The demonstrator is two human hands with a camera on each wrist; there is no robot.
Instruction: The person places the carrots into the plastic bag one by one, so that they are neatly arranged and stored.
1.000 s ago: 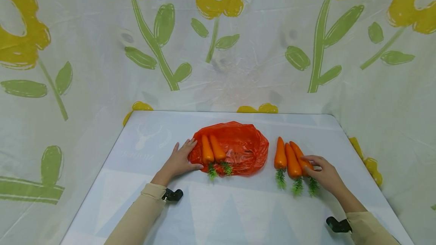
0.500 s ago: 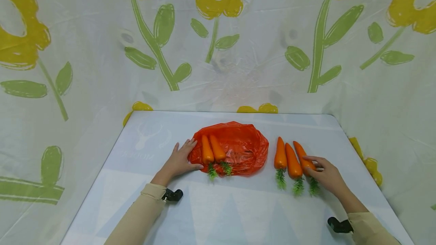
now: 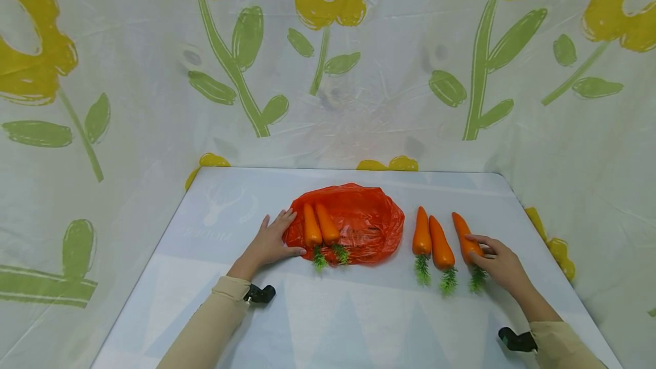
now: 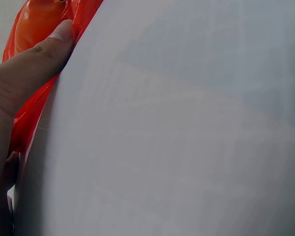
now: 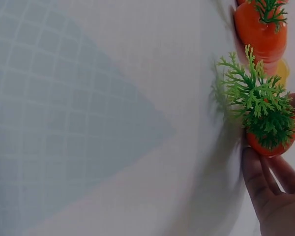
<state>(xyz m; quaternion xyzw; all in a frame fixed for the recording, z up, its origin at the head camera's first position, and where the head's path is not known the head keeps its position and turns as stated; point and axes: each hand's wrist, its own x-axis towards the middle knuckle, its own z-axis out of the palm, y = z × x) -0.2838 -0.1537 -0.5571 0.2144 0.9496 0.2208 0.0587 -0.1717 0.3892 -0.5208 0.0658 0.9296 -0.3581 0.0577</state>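
Note:
A red plastic bag [image 3: 366, 221] lies crumpled at the table's centre, with two carrots [image 3: 311, 225] on its left part. Spread along the bag's left edge, my left hand [image 3: 271, 242] rests with fingers extended; in the left wrist view its thumb [image 4: 44, 51] lies straight against the red plastic. My right hand [image 3: 497, 261] grips the rightmost carrot [image 3: 463, 232] near its leafy end, thumb on the near side and fingers over the far side. In the right wrist view, green leaves [image 5: 265, 108] hide much of that carrot's top.
Two more carrots, one upright in view [image 3: 422, 235] and one slightly tilted [image 3: 441, 244], lie between the bag and my right hand. The pale table [image 3: 318, 306] ends at a back edge before a flower-printed curtain [image 3: 384, 73], which also hangs on both sides.
My right hand has shifted the rightmost carrot to the right, so a gap now separates it from the middle one. The left hand and bag have stayed put.

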